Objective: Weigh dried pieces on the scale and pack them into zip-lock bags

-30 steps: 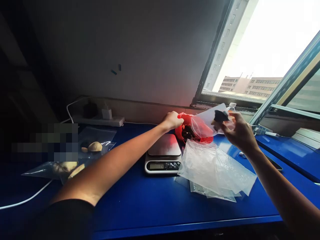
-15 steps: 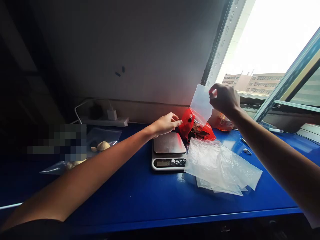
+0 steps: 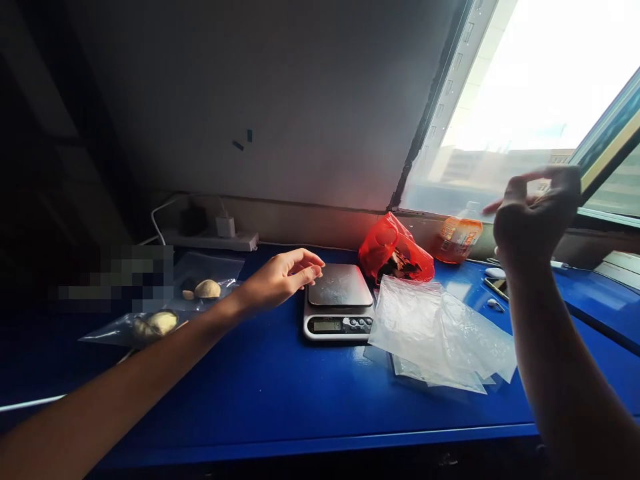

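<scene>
My left hand (image 3: 285,280) hovers at the left edge of the kitchen scale (image 3: 340,287), fingers loosely bent and a gap above the thumb, with nothing in it. Raised before the window at the right, my right hand (image 3: 537,213) is bent at the wrist and smeared by motion. A clear plastic bag (image 3: 475,170) appears as a hazy sheet at its fingers. Behind the scale, a red plastic bag (image 3: 373,250) gapes over brown dried pieces (image 3: 400,263). Flat zip bags (image 3: 425,327) lie in a pile to the scale's right.
Filled clear bags with pale round pieces (image 3: 207,289) lie at the left, near a power strip (image 3: 215,240). An orange-labelled bottle (image 3: 457,237) stands under the window. A phone (image 3: 497,287) and a small white earbud (image 3: 495,305) are close to my right forearm.
My right hand has swung right with the clear bag, away from the red bag. My left hand has drawn back left from the red bag to the scale's edge.
</scene>
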`<control>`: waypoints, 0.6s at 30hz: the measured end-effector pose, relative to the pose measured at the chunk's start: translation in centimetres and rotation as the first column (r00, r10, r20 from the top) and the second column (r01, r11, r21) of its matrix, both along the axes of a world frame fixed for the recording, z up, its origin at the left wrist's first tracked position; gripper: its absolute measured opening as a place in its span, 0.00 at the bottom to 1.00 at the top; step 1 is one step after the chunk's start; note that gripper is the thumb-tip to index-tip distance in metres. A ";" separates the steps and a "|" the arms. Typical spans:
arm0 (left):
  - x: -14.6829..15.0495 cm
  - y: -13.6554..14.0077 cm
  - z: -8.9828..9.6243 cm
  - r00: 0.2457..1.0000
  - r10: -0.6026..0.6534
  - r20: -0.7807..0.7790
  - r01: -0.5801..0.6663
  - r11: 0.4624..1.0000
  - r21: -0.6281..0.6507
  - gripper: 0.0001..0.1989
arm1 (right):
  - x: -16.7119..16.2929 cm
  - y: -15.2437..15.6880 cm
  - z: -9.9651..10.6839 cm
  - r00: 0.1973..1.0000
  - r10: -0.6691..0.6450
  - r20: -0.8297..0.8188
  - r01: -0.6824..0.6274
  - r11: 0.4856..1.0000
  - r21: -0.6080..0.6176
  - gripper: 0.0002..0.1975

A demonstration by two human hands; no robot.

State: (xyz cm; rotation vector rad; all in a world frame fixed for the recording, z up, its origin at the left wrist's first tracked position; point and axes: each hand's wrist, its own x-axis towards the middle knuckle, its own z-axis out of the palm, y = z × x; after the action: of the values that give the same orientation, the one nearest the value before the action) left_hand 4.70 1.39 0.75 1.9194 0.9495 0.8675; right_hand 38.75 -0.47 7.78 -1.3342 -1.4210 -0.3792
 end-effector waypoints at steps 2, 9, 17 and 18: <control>0.0 -0.5 -0.3 0.996 -0.021 0.082 0.026 0.998 -0.058 0.25 | -3.0 -0.4 -1.8 0.935 0.140 -0.325 -0.101 0.986 0.134 0.07; -0.2 -2.1 -1.1 0.956 0.038 0.293 0.030 0.974 -0.226 0.20 | -12.4 -2.3 -8.5 0.599 0.573 -0.559 -0.651 0.755 0.075 0.10; -0.7 -1.1 -1.5 0.966 0.130 0.224 -0.037 0.925 -0.379 0.18 | -11.9 -3.5 -8.9 0.494 0.668 -0.557 -0.727 0.668 0.156 0.09; -0.7 -1.2 -1.4 0.960 0.111 0.258 -0.008 0.929 -0.369 0.16 | -11.9 -3.5 -9.0 0.497 0.665 -0.558 -0.725 0.671 0.155 0.09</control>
State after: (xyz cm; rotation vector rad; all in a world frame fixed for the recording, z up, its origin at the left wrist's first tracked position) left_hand 4.03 0.21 -0.68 1.4178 0.9290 0.8944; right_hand 26.85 -3.98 -1.18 -0.7163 -1.3163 0.6270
